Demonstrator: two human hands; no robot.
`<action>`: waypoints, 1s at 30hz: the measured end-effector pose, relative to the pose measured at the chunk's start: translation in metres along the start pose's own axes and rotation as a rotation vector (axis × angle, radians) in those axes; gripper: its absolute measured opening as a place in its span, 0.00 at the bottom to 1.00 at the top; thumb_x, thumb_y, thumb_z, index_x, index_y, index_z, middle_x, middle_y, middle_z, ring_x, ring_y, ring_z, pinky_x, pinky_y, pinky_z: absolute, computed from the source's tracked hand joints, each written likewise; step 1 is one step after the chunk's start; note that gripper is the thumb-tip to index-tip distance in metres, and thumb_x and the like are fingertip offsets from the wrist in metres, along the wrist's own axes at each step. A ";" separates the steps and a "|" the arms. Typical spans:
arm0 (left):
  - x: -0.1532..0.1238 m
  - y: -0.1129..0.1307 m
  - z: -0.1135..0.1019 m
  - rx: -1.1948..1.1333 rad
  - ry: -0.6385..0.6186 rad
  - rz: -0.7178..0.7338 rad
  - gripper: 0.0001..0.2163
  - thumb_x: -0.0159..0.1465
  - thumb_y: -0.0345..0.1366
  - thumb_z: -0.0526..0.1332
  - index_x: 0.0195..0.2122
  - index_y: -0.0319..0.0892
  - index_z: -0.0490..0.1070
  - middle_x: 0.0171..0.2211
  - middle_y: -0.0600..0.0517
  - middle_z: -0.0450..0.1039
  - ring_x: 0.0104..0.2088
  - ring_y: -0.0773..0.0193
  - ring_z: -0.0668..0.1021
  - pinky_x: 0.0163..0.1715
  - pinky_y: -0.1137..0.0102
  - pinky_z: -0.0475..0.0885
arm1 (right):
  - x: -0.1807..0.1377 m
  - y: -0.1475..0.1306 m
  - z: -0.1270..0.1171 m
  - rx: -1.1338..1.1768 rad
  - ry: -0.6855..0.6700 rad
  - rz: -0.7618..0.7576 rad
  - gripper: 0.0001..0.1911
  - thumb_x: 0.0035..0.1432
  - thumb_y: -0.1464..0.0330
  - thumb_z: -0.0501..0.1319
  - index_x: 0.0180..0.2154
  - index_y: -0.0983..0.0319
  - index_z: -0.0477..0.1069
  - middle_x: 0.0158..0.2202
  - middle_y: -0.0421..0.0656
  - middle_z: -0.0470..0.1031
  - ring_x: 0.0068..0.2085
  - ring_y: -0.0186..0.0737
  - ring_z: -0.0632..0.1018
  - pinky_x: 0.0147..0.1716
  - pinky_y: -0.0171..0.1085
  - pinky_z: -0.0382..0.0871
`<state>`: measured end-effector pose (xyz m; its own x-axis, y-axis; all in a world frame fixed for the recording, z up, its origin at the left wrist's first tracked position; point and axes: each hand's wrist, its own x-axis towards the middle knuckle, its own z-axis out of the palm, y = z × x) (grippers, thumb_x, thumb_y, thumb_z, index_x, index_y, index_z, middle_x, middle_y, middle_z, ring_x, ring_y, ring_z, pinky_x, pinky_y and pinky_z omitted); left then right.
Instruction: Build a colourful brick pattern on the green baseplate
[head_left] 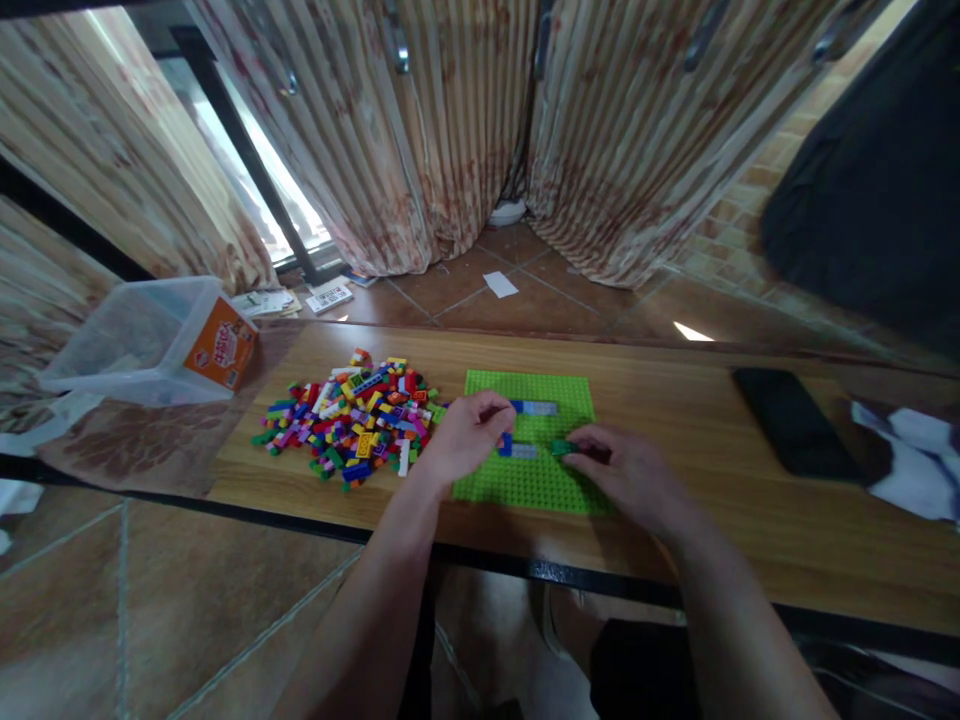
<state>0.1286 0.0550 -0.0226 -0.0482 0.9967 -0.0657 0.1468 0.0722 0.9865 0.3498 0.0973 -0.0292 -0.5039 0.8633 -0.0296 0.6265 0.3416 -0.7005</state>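
Note:
A bright green baseplate [540, 490] lies on the wooden table, partly covered by both hands. My left hand [469, 435] hovers over its left side, fingers curled together; whatever they may hold is hidden. Just under those fingertips is a blue brick [506, 444], beside a translucent grey-blue brick [523, 452]. Farther back, a second translucent grey-blue brick [540, 408] forms a row with a blue brick [517, 406]. My right hand [626, 470] pinches a dark green brick [559, 448] between thumb and fingers, low over the baseplate's middle right.
Left of the baseplate spreads a heap of mixed coloured bricks [360, 415]. A clear plastic box [142, 330] with an orange label stands beyond the table's left end. At the right lie a black phone-like slab [795, 420] and crumpled white paper [915, 465].

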 end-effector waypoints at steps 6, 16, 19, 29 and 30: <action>0.004 -0.007 0.003 0.240 0.029 0.083 0.05 0.60 0.27 0.59 0.34 0.40 0.74 0.31 0.52 0.77 0.33 0.66 0.78 0.34 0.73 0.72 | -0.001 -0.003 0.006 -0.093 -0.030 -0.003 0.06 0.54 0.66 0.63 0.35 0.58 0.76 0.32 0.40 0.77 0.33 0.40 0.76 0.34 0.38 0.64; 0.003 -0.005 0.019 0.590 0.011 0.081 0.08 0.62 0.27 0.58 0.39 0.42 0.75 0.34 0.53 0.81 0.36 0.63 0.81 0.37 0.70 0.73 | 0.004 -0.009 0.012 -0.147 -0.025 -0.010 0.05 0.54 0.67 0.63 0.35 0.58 0.76 0.31 0.40 0.76 0.33 0.39 0.75 0.33 0.38 0.63; 0.002 -0.003 0.021 0.627 0.006 0.053 0.09 0.62 0.28 0.60 0.41 0.43 0.75 0.35 0.53 0.82 0.37 0.62 0.81 0.38 0.70 0.74 | 0.004 -0.010 0.013 -0.148 -0.025 -0.001 0.05 0.55 0.67 0.63 0.35 0.58 0.76 0.31 0.39 0.75 0.32 0.38 0.75 0.33 0.37 0.62; -0.002 0.006 0.034 0.746 -0.003 -0.014 0.15 0.59 0.34 0.66 0.48 0.47 0.74 0.38 0.55 0.82 0.41 0.58 0.81 0.42 0.65 0.73 | 0.009 -0.008 0.014 -0.116 -0.040 0.026 0.06 0.53 0.69 0.64 0.36 0.58 0.77 0.32 0.40 0.76 0.33 0.40 0.75 0.33 0.38 0.63; -0.001 0.007 0.035 0.753 0.003 -0.019 0.15 0.59 0.33 0.66 0.48 0.47 0.74 0.37 0.55 0.82 0.41 0.58 0.81 0.42 0.65 0.73 | 0.009 -0.007 0.014 -0.103 -0.042 0.027 0.06 0.53 0.69 0.64 0.36 0.58 0.78 0.32 0.40 0.76 0.34 0.40 0.75 0.34 0.38 0.63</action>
<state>0.1645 0.0555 -0.0208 -0.0604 0.9949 -0.0804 0.7818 0.0973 0.6159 0.3328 0.0979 -0.0345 -0.5091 0.8571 -0.0794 0.6971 0.3564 -0.6222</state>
